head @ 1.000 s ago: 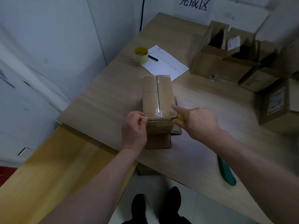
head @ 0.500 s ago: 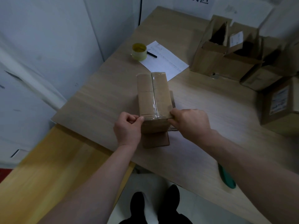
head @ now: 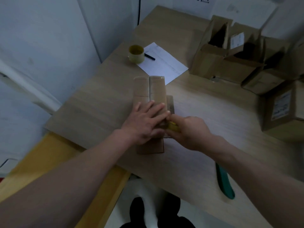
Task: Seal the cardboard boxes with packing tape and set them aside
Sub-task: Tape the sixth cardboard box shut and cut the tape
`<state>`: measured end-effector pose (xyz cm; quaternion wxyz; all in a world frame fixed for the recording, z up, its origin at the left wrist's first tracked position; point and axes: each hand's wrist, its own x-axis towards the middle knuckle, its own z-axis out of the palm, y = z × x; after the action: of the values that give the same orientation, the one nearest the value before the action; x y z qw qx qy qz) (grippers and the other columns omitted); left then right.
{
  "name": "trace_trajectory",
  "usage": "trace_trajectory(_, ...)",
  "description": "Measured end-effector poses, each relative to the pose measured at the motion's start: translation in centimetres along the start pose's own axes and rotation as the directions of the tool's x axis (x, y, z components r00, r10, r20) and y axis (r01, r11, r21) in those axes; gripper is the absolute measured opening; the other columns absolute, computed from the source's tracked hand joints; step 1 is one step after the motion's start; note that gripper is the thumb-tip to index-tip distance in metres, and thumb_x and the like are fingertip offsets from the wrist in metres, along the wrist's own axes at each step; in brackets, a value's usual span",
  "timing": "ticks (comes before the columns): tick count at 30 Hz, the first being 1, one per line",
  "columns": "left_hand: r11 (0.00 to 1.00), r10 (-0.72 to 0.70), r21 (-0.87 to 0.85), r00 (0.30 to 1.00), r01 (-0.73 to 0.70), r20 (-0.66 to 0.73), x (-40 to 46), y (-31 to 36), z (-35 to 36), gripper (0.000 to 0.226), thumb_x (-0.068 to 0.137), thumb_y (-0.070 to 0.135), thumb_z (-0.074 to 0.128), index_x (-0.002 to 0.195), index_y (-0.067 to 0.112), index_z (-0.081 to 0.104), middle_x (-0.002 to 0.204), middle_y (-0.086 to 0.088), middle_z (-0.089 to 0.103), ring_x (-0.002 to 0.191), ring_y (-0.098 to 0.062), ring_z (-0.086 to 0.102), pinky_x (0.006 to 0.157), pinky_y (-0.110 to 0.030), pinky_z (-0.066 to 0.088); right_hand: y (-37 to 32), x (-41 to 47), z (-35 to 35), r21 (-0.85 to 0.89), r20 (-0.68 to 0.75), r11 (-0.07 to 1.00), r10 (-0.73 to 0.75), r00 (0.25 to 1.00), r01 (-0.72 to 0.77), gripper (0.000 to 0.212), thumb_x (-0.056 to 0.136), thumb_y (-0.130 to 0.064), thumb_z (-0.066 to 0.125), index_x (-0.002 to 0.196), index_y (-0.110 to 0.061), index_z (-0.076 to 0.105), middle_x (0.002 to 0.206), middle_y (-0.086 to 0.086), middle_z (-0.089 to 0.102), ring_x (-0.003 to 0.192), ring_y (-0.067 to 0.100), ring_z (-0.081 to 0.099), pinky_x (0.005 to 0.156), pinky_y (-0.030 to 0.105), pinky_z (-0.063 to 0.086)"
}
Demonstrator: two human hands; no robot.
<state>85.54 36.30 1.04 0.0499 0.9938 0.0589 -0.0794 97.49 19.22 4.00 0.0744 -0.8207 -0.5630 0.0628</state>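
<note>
left hand [head: 144,120] now flat on cardboard box [head: 150,94], right hand [head: 189,130] grip pinching yellow tape roll [head: 172,126]

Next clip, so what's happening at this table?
A person is taping a small cardboard box shut on a wooden table. The left hand lies flat on the near end of the box's top, fingers straight. The right hand grips something yellow at the box's near right corner; it looks like a tape roll, but is mostly hidden. Clear tape already runs along the top seam. Another tape roll, a sheet of paper and several open boxes sit further back.
</note>
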Motion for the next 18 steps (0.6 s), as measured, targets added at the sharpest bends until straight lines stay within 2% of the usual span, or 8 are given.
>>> trace_trajectory(2,1.0,-0.012,0.009,1.0,0.012,-0.005,0.2,-0.1,-0.4,0.074,0.083,0.072,0.006,0.152,0.046,0.004,0.162,0.01,0.001,0.148,-0.022,0.0,0.116,-0.052,0.01,0.8,-0.2,-1.1,0.194,0.142,0.98,0.021,0.99,-0.048,0.057,0.09,-0.056,0.058,0.142,-0.034,0.045,0.109,0.002,0.069,0.091,0.023,0.064,0.075,0.032,0.049)
trace_trajectory(5,1.0,-0.01,0.016,0.999,0.011,-0.048,0.7,-0.1,-0.8,0.063,0.089,0.066,0.03,0.148,0.051,0.014,0.159,0.01,0.011,0.144,-0.021,0.008,0.111,-0.046,0.014,2.1,-0.1,-2.6,0.319,0.278,0.941,0.024,0.96,-0.116,0.06,0.089,-0.044,0.066,0.144,-0.034,0.044,0.116,0.001,0.065,0.096,0.019,0.06,0.084,0.036,0.051)
trace_trajectory(7,1.0,-0.02,-0.012,0.997,0.019,-0.08,1.1,-0.1,-1.1,0.061,0.086,0.065,0.042,0.143,0.054,0.025,0.155,0.01,0.02,0.139,-0.021,0.016,0.104,-0.042,0.017,2.4,0.1,-3.3,0.198,0.259,0.979,-0.01,0.966,-0.043,0.056,0.089,-0.049,0.064,0.141,-0.038,0.045,0.114,-0.001,0.066,0.096,0.021,0.061,0.082,0.038,0.053)
trace_trajectory(10,1.0,-0.011,-0.023,0.994,0.009,-0.113,1.3,-0.1,-1.3,0.056,0.081,0.067,0.042,0.135,0.053,0.033,0.148,0.008,0.03,0.133,-0.024,0.026,0.096,-0.04,0.019,2.5,0.2,-3.5,0.022,0.2,0.997,-0.082,0.976,0.079,0.048,0.093,-0.053,0.053,0.138,-0.041,0.043,0.112,-0.005,0.066,0.095,0.022,0.063,0.076,0.036,0.053)
trace_trajectory(13,1.0,-0.017,-0.011,0.987,0.016,-0.158,1.3,0.2,-1.0,0.053,0.081,0.068,0.04,0.13,0.05,0.037,0.141,0.008,0.033,0.128,-0.026,0.033,0.094,-0.041,0.022,3.8,0.3,-2.8,0.014,0.184,0.999,-0.042,0.982,0.04,0.039,0.094,-0.053,0.05,0.131,-0.04,0.048,0.101,-0.007,0.065,0.085,0.019,0.062,0.066,0.032,0.053)
trace_trajectory(15,0.999,-0.032,-0.001,0.986,0.032,-0.166,1.5,0.3,-1.0,0.052,0.083,0.069,0.039,0.129,0.047,0.039,0.14,0.007,0.032,0.127,-0.025,0.033,0.093,-0.041,0.024,4.6,0.5,-2.2,0.034,0.173,0.999,-0.037,0.984,0.032,0.037,0.095,-0.052,0.051,0.131,-0.04,0.05,0.096,-0.008,0.064,0.079,0.016,0.058,0.058,0.028,0.044)
trace_trajectory(16,0.999,-0.035,0.01,0.986,0.037,-0.165,1.5,0.3,-1.0,0.051,0.083,0.069,0.038,0.129,0.047,0.039,0.139,0.006,0.033,0.126,-0.026,0.034,0.093,-0.042,0.024,4.9,0.6,-1.7,0.045,0.167,0.998,-0.043,0.985,0.036,0.039,0.096,-0.052,0.05,0.133,-0.04,0.049,0.1,-0.007,0.066,0.08,0.016,0.058,0.059,0.027,0.039)
trace_trajectory(18,0.998,-0.044,0.028,0.985,0.049,-0.169,1.6,0.7,-0.9,0.05,0.083,0.07,0.038,0.127,0.045,0.042,0.137,0.004,0.037,0.124,-0.027,0.037,0.091,-0.042,0.027,5.5,0.7,-0.4,0.092,0.132,0.995,-0.045,0.99,0.033,0.043,0.095,-0.053,0.051,0.136,-0.04,0.048,0.111,-0.004,0.068,0.089,0.02,0.061,0.065,0.027,0.04)
